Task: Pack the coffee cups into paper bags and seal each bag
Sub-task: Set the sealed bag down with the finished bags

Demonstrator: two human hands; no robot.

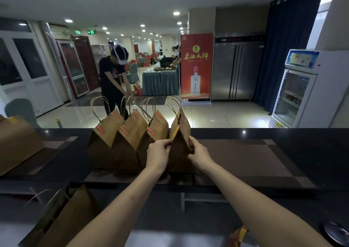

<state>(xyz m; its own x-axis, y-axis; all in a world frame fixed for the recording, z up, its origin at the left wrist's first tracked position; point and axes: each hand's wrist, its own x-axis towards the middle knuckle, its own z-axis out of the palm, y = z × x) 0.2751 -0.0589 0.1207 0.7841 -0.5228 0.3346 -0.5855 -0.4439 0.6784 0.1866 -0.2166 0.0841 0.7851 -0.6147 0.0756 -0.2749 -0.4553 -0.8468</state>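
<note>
Head view: the rightmost paper bag (180, 133) stands on the dark counter (283, 135), last in a row beside three red-stickered bags (130, 131). The left hand (158, 150) pinches its left edge. The right hand (198, 149) grips its right side, fingertips hidden behind the paper. The folded top hides its contents.

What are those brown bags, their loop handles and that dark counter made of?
The bags look like matte brown kraft paper: the surface is dull and the folds are sharp. Their loop handles seem to be twisted paper cord, thin, stiff and the same tan, though they are too small to confirm. The counter looks like polished black stone or glossy laminate, since it mirrors the ceiling lights.
</note>
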